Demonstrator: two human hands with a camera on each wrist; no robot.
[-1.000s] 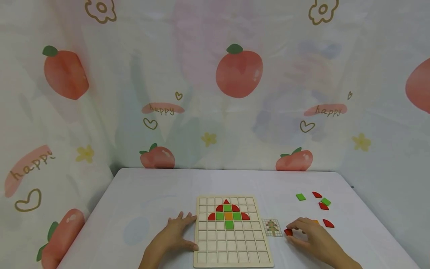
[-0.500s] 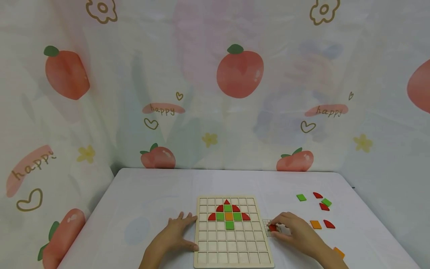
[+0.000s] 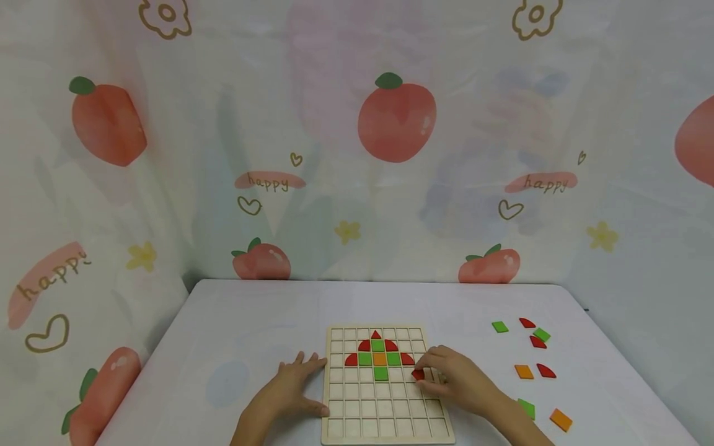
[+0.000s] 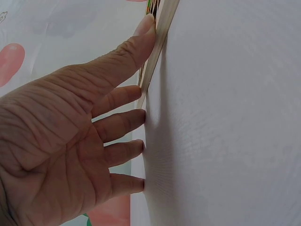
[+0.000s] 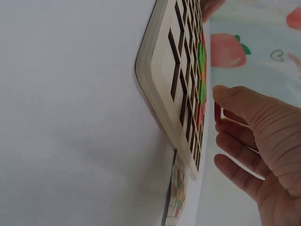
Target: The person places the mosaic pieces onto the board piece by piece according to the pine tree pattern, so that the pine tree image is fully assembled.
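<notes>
Red piece (image 3: 418,375): pinched between thumb and fingertip of the right hand (image 3: 460,378), at the right side of the grid board (image 3: 385,441), just nearer the person than the row-end red tile (image 3: 408,358); contact with the board cannot be told. Change: half a second ago it was over the picture card (image 5: 178,190); it is now at the grid, so the carry looks nearly complete, the seating not yet done. Other right fingers: bent, apart. Left hand (image 3: 287,390): fingers spread, nearly straight, thumb touching the board's left edge, grasping nothing. Loose green tile (image 3: 526,408) and orange tile (image 3: 561,420): tabletop (image 3: 251,303), right of the board.
</notes>
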